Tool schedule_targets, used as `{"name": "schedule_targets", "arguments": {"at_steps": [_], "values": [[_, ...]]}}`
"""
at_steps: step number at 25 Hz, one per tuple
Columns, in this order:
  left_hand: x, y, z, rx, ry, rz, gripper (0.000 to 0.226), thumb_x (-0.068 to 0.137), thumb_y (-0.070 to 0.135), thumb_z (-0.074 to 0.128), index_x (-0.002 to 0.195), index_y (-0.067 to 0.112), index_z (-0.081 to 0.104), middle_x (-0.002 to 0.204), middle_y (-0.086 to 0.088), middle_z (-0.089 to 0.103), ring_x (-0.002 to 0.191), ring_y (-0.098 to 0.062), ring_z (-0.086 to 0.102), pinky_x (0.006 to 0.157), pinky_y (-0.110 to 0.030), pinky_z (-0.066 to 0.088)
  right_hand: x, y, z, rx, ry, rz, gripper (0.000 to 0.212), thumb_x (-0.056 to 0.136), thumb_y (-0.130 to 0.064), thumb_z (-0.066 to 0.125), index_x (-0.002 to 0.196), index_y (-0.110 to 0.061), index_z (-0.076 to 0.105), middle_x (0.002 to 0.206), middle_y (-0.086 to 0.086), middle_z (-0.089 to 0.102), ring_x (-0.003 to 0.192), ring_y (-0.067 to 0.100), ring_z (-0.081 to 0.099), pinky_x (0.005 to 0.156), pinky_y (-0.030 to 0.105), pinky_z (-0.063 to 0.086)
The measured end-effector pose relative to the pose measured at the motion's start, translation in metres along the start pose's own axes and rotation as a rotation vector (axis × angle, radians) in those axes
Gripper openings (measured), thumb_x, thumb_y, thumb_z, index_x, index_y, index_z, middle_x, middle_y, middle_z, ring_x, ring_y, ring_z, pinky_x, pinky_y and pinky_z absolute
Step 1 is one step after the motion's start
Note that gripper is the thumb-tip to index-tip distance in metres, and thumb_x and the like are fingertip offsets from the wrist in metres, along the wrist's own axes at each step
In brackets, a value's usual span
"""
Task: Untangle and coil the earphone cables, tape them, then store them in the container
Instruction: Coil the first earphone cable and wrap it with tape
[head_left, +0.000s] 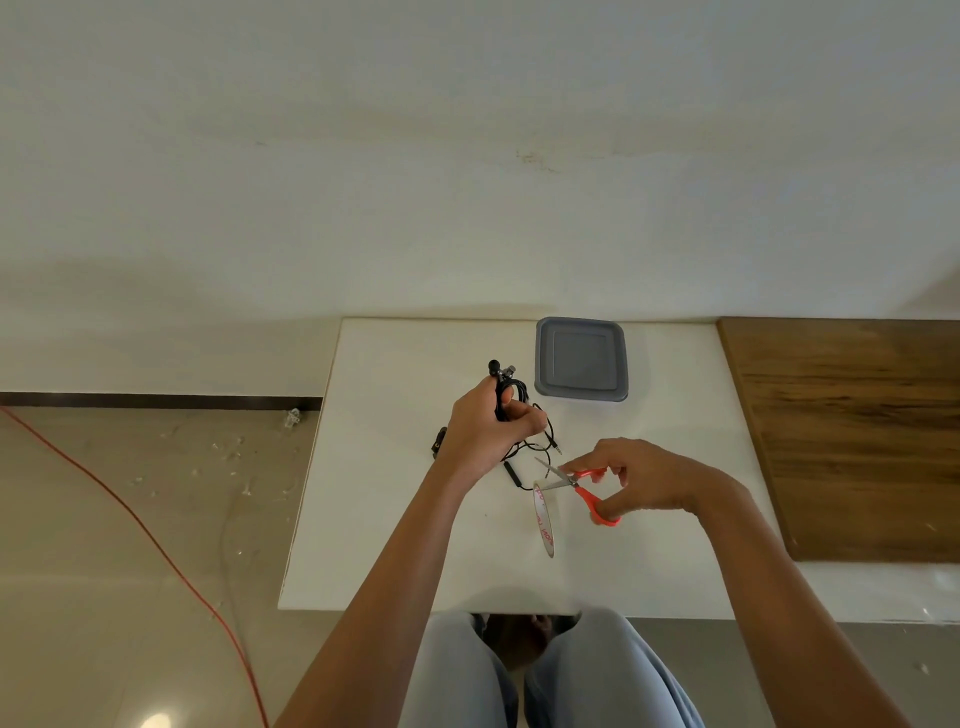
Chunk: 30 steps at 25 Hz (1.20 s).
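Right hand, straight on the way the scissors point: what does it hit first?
Likely the tape roll top edge, right at the scissors tips; earphone cable just beyond. Depth unclear.

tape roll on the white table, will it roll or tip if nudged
The thin white tape roll appears to stand on its edge on the white table, so a sideways nudge would probably tip it flat. Being round, it may also roll. It looks light.

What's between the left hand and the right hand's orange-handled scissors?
Head view: loose loops of black earphone cable and its jack plug, trailing from the left hand; the orange-handled scissors in the right hand point open blades there.
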<state>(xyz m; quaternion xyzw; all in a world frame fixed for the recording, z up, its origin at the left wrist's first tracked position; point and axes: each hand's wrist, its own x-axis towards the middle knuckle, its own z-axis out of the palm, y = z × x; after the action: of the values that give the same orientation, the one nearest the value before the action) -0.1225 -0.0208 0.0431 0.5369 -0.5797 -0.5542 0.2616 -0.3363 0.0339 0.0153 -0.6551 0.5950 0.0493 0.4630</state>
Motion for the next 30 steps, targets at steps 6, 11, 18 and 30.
{"name": "schedule_targets", "arguments": {"at_steps": [6,11,18,30], "values": [[0.002,0.002,-0.002,-0.014,-0.010,-0.002,0.037,0.078,0.015,0.073,0.074,0.019,0.037,0.081,-0.007,0.061,0.073,-0.012,0.055,0.064,-0.017,0.046,0.017,-0.013,-0.010,-0.110,-0.113,0.000,0.057,0.078,-0.026,0.073,0.131,-0.037,0.053,0.109,-0.010,0.053,0.100,0.009,0.049,0.082,0.019,0.039],[0.004,0.000,-0.001,0.002,0.005,-0.013,0.036,0.078,0.015,0.073,0.074,0.020,0.037,0.092,-0.022,0.066,0.074,-0.012,0.055,0.069,-0.025,0.047,0.021,-0.017,-0.007,-0.137,-0.137,0.008,0.054,0.082,-0.020,0.069,0.132,-0.033,0.053,0.108,-0.009,0.052,0.101,0.008,0.049,0.092,0.026,0.042],[0.007,0.000,0.000,-0.015,0.008,-0.002,0.036,0.077,0.015,0.073,0.075,0.018,0.037,0.086,-0.016,0.065,0.074,-0.012,0.054,0.070,-0.026,0.049,0.022,-0.019,-0.010,-0.207,-0.110,0.007,0.049,0.086,-0.017,0.064,0.133,-0.031,0.054,0.105,-0.005,0.054,0.099,0.012,0.046,0.083,0.022,0.038],[0.007,-0.001,0.001,-0.019,0.020,-0.008,0.038,0.076,0.013,0.073,0.076,0.017,0.036,0.091,-0.020,0.069,0.068,-0.011,0.050,0.058,-0.011,0.043,0.023,-0.012,-0.009,-0.214,-0.072,0.000,0.045,0.088,-0.014,0.060,0.131,-0.030,0.057,0.089,-0.012,0.049,0.082,0.007,0.045,0.072,0.017,0.036]]}}
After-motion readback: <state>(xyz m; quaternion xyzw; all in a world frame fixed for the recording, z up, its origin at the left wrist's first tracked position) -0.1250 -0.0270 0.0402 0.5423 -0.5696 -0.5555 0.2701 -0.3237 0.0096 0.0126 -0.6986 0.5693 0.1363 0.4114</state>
